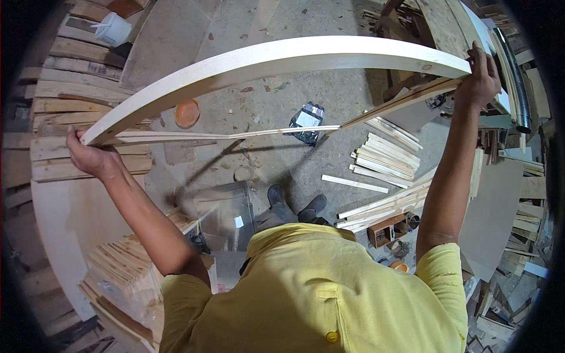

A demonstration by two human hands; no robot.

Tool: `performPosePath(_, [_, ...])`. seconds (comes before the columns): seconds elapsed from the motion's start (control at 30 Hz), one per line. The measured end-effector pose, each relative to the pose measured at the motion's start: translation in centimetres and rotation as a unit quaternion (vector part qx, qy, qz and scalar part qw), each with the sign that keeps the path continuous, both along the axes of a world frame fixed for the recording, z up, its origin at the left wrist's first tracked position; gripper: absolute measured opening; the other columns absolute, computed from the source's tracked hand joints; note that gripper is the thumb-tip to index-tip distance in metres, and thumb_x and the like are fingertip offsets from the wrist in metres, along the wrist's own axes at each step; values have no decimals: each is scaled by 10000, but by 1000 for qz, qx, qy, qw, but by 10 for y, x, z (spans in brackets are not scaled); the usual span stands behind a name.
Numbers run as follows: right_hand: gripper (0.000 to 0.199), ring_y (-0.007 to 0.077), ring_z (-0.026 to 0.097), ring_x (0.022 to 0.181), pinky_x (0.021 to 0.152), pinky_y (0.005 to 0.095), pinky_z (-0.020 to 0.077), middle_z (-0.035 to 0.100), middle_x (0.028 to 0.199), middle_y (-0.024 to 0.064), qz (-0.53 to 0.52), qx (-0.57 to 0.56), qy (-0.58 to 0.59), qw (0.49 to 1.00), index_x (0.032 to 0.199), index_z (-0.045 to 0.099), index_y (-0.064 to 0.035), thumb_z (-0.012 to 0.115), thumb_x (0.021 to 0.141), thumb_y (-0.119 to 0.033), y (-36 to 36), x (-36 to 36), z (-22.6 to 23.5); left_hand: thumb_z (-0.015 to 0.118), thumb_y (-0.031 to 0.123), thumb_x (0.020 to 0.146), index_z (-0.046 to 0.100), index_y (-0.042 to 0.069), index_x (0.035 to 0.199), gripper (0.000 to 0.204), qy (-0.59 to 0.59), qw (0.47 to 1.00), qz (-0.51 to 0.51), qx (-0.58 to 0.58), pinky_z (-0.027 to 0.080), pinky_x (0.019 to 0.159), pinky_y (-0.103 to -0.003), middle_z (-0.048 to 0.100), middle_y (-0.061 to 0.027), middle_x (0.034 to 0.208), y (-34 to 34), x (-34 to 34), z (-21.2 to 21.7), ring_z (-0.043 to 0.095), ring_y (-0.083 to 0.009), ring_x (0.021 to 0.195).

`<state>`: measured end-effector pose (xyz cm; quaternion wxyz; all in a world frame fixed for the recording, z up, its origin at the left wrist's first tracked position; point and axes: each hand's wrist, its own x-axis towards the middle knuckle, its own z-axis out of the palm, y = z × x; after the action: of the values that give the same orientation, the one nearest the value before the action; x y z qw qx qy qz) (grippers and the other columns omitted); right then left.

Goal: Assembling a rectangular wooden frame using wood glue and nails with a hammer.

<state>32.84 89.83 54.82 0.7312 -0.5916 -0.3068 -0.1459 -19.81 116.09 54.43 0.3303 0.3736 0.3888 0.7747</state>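
Note:
A long, pale wooden board (282, 50) is held up across the view, and it looks bowed in this wide picture. Around its left end my left hand (91, 154) is closed. My right hand (478, 82) grips the other end, higher up, with its arm stretched out. Below the board run thin wooden strips (265, 133), meeting it near both hands; together they look like one frame. Whether the strips are fastened to the board I cannot tell. My palms are partly hidden.
Stacked planks (82, 106) line the left side. Several loose strips (385, 159) lie on the floor at right, near a wooden box (387, 230). A black packet (307, 122), an orange bowl (187, 113) and a clear bin (220, 212) are also there. A workbench (441, 29) stands far right.

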Motion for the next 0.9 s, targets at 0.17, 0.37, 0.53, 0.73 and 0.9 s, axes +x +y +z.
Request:
performPosePath(0.17, [189, 142, 597, 727, 671, 255, 459, 636, 796, 76, 5, 10, -32, 999, 884, 678, 8, 665, 813, -166, 6, 6, -2, 546, 193, 852, 426, 105, 657, 245, -14, 1000, -25, 0, 408, 569, -268, 429, -8, 619, -7, -5, -3, 461, -129, 577])
performPosePath(0.37, [168, 137, 593, 720, 652, 246, 452, 630, 781, 77, 22, 24, -29, 999, 855, 677, 4, 676, 802, -155, 10, 16, -3, 505, 208, 871, 412, 99, 649, 264, 14, 999, -42, 8, 425, 607, -296, 446, -29, 617, -16, -10, -5, 482, -160, 590])
performPosePath(0.53, [164, 172, 623, 740, 712, 292, 507, 651, 777, 107, 27, 22, -25, 999, 831, 677, 28, 664, 814, -134, 12, 21, -2, 492, 207, 875, 408, 94, 648, 267, 12, 1000, -24, 7, 430, 619, -309, 450, -34, 616, -28, -16, -9, 490, -172, 598])
performPosePath(0.73, [166, 120, 566, 732, 653, 217, 430, 610, 787, 61, 25, -12, 3, 1000, 893, 659, 30, 642, 823, -120, -18, 0, -1, 496, 209, 874, 406, 103, 640, 272, 3, 1000, -15, -7, 422, 589, -292, 441, -17, 610, -22, -21, -7, 480, -155, 580])
performPosePath(0.9, [164, 103, 555, 737, 667, 235, 444, 590, 825, 44, -158, -214, -142, 953, 956, 648, 28, 578, 869, -92, -80, -47, -1, 531, 225, 871, 399, 110, 622, 304, -7, 998, -66, -15, 418, 572, -286, 418, -13, 572, -6, -20, -2, 473, -166, 563])
